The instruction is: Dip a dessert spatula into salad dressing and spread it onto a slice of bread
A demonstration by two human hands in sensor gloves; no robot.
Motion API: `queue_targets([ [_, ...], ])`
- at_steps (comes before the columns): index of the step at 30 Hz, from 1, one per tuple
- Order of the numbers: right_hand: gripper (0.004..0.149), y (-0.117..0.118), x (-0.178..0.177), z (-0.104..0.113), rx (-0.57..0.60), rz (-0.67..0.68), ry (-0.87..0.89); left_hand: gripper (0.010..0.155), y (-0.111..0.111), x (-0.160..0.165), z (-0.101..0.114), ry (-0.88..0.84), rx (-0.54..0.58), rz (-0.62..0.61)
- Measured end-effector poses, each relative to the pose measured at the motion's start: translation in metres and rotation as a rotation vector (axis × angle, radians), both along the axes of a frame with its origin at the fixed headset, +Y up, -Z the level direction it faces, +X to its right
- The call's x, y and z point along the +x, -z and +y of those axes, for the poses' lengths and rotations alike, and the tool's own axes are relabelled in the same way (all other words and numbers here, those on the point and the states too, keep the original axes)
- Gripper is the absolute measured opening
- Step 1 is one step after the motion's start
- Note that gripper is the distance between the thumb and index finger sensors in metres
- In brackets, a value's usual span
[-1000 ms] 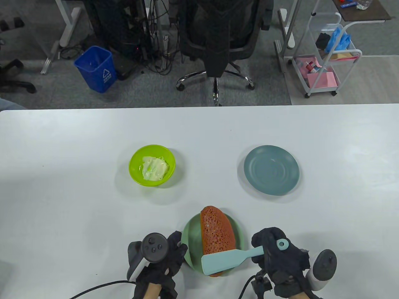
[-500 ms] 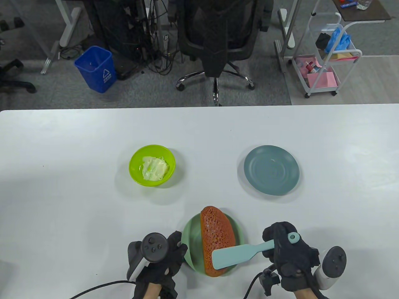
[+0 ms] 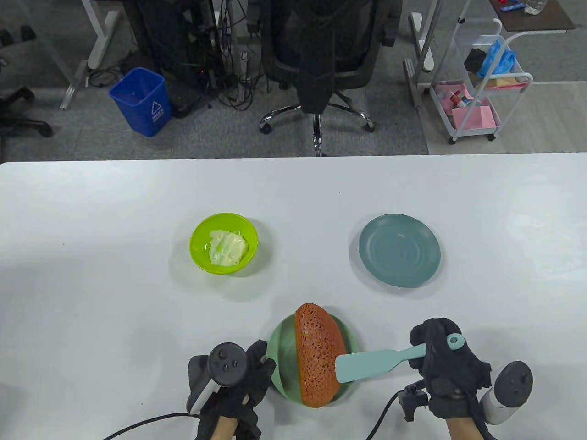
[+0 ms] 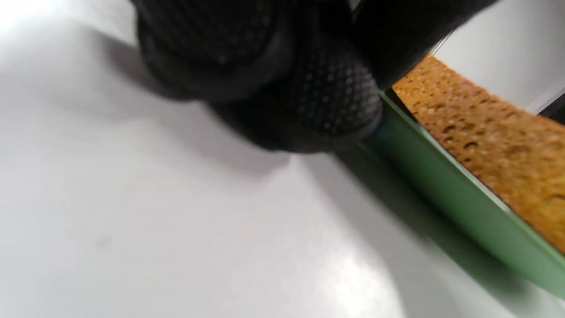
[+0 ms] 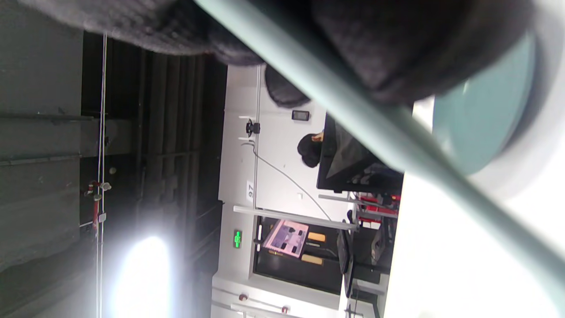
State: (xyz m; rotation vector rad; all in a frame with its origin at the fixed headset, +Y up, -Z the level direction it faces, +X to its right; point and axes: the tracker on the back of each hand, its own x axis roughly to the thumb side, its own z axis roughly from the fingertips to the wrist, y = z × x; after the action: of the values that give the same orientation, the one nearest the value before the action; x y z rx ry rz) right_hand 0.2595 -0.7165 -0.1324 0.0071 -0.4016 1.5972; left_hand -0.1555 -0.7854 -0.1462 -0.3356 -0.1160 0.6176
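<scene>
An orange-brown bread slice (image 3: 318, 353) lies on a green plate (image 3: 282, 348) at the table's front middle. My right hand (image 3: 435, 357) grips the handle of a light-blue dessert spatula (image 3: 371, 364); its blade hangs over the bread's right edge. My left hand (image 3: 250, 371) rests against the green plate's left rim; in the left wrist view my fingers (image 4: 309, 88) touch the plate's rim (image 4: 446, 194) beside the bread (image 4: 485, 137). A lime-green bowl (image 3: 197, 243) of pale salad dressing (image 3: 227, 247) stands at the left middle. In the right wrist view the spatula handle (image 5: 353, 110) crosses under my fingers.
An empty blue-grey plate (image 3: 399, 250) stands right of centre, also seen in the right wrist view (image 5: 481, 128). Cables run off the table's front edge from both hands. Beyond the far edge are an office chair (image 3: 321, 59), a blue bin (image 3: 140, 101) and a white cart (image 3: 481, 82).
My right hand has moved right and slightly up with the spatula, sliding the blade from over the bread's lower part to its right edge. The left hand has not moved.
</scene>
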Motion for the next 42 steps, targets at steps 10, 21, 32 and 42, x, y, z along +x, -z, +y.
queue_targets([
  [10, 0.037, 0.006, -0.006, -0.009, 0.069, 0.062, 0.101, 0.057, 0.0, 0.0, 0.0, 0.001, 0.001, 0.001],
  [21, 0.039, 0.015, -0.034, -0.03, -0.076, 0.257, 0.142, 0.057, 0.0, 0.0, -0.001, -0.001, -0.002, 0.001],
  [32, 0.036, 0.012, -0.029, -0.026, -0.111, 0.171, 0.095, 0.057, 0.0, 0.0, -0.001, 0.0, -0.001, 0.001],
  [42, 0.035, 0.01, -0.002, -0.016, -0.073, 0.049, 0.07, 0.057, 0.0, 0.0, -0.001, -0.002, -0.003, 0.0],
])
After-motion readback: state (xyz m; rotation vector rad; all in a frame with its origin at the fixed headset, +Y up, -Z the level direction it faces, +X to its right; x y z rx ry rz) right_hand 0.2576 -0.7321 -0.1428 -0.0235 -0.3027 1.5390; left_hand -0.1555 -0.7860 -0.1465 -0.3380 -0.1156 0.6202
